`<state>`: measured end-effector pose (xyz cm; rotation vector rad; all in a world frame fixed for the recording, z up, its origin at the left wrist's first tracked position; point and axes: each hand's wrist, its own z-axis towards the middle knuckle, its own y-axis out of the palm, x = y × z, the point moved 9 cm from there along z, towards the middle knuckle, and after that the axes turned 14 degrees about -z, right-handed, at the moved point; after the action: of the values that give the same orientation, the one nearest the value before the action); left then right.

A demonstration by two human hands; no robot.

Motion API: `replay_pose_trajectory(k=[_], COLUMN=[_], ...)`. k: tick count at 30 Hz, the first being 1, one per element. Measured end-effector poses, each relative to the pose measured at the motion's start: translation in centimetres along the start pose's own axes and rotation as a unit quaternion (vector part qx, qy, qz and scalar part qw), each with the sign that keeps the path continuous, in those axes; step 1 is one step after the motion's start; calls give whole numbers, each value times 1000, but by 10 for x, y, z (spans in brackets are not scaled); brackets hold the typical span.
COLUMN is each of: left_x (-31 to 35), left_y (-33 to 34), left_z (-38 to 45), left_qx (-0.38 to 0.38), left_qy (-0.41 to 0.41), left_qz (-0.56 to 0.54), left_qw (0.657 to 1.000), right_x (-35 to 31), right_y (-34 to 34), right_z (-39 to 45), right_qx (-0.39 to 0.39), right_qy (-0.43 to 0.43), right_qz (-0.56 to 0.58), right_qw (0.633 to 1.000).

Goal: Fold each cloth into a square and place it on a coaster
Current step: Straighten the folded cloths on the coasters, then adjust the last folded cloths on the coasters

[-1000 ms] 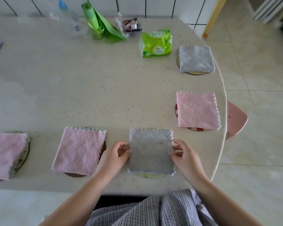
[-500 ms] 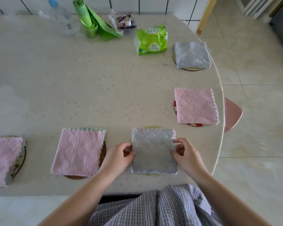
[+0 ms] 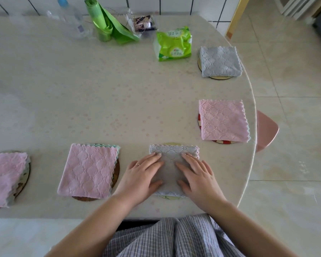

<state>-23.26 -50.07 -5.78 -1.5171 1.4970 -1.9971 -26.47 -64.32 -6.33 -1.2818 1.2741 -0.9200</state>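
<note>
While both hands lie flat with straight fingers on a folded grey quilted cloth [image 3: 172, 158], gripping nothing, that cloth sits on a pale round coaster [image 3: 170, 197] near the front edge of a rounded table covered in a cream, faintly flower-printed oilcloth [image 3: 100, 93]. The left hand [image 3: 143, 175] presses the cloth's left half and the right hand [image 3: 196, 175] its right half.

Left of it a folded pink cloth [image 3: 88, 170] covers a dark wooden coaster [image 3: 116, 173], and another pink cloth [image 3: 4, 179] lies at the left frame edge. Along the table's right curve are a pink folded cloth [image 3: 223, 120] and, farther back, a grey folded cloth [image 3: 220, 61], each on a coaster.

At the back stand a clear plastic bottle [image 3: 72, 21], a roll of green bags [image 3: 104, 25] and a green tissue pack [image 3: 173, 44], against a white tiled wall [image 3: 174, 4]. Glossy beige floor tiles [image 3: 295, 89] stretch to the right, where a pink stool seat [image 3: 266, 130] juts from under the table.
</note>
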Motion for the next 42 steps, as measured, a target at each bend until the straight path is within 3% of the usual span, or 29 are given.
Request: replay_pose_trajectory(k=[4,7,12,17,21,27,32,42], left_x=[-6,-15,-64,-149,-200,-228,-224,-229], left_y=[-5,-28,-86,-117,-121,-120,-122,-116], left_z=[-1,-17,-81,-154,-170,-142,-123,-117], left_qx=[-2,74,249,315,247,94,14,-46], left_qy=[-25,-72,-188,-340,-381,-332,-310,-331], left_qz=[-45,-114,-205,-266,-288,-253,-185,-203], left_qw=[999,988,928,845,843,904,932,920], right_x=[12,9,-40,-107,-142,-143,-158,-166], right_y=[0,-12,-36,-17,17,27,33,30], right_z=[1,4,11,26,48,63,66,72], right_qx=[1,25,65,-40,-117,-95,-125,-141], right_qy=[-8,-3,-37,-29,69,199,218,252], right_qz=[19,57,151,266,312,277,241,206], right_qw=[1000,998,986,963,940,935,938,935])
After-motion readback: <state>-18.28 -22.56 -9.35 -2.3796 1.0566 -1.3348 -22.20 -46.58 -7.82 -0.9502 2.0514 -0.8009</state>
